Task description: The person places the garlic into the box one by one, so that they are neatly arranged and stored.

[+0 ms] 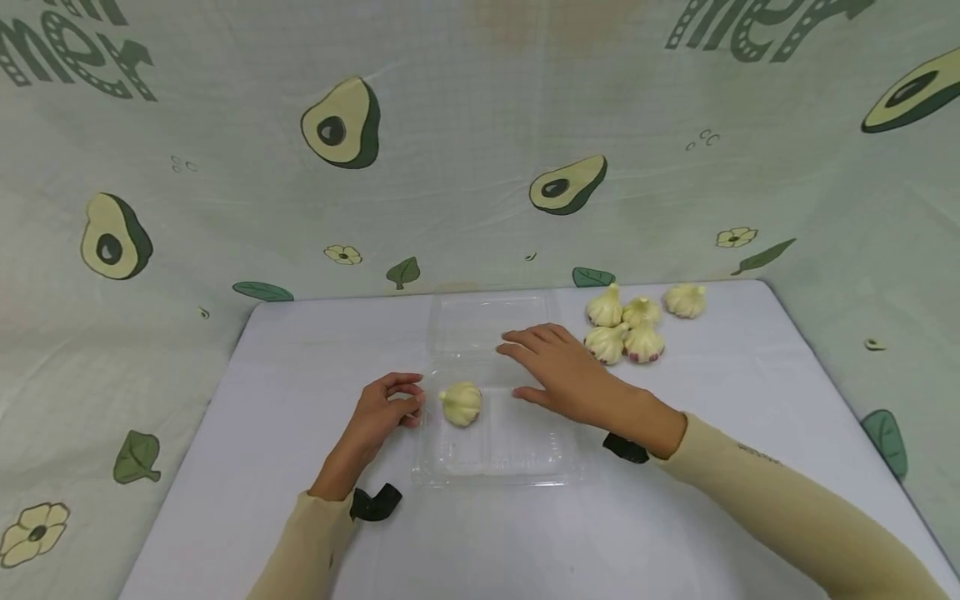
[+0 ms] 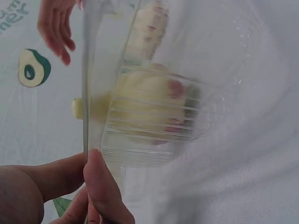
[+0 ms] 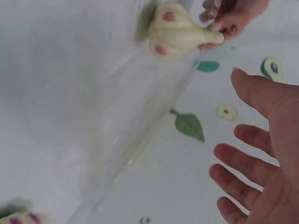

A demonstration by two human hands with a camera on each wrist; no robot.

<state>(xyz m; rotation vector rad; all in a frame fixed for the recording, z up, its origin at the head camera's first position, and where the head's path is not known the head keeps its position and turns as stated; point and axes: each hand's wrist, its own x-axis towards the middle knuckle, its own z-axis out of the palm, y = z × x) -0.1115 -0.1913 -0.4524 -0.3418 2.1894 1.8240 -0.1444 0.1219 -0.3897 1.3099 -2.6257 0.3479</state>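
A clear plastic clamshell box [image 1: 517,458] lies opened flat on the white table, its lid [image 1: 480,321] toward the back. One garlic bulb [image 1: 461,404] sits in the left part of its base, seen through the ribbed wall in the left wrist view. My left hand [image 1: 382,412] pinches the box's left rim between thumb and fingers [image 2: 100,186]. Over the right side of the box, my right hand [image 1: 562,371] is spread with nothing in it, its fingers [image 3: 245,163] apart and pointing left.
Several more garlic bulbs [image 1: 643,342] are grouped at the back right of the table, just beyond my right hand, one standing a little apart [image 1: 684,301]. A cloth [image 1: 465,225] printed with avocados hangs behind the table [image 1: 315,350].
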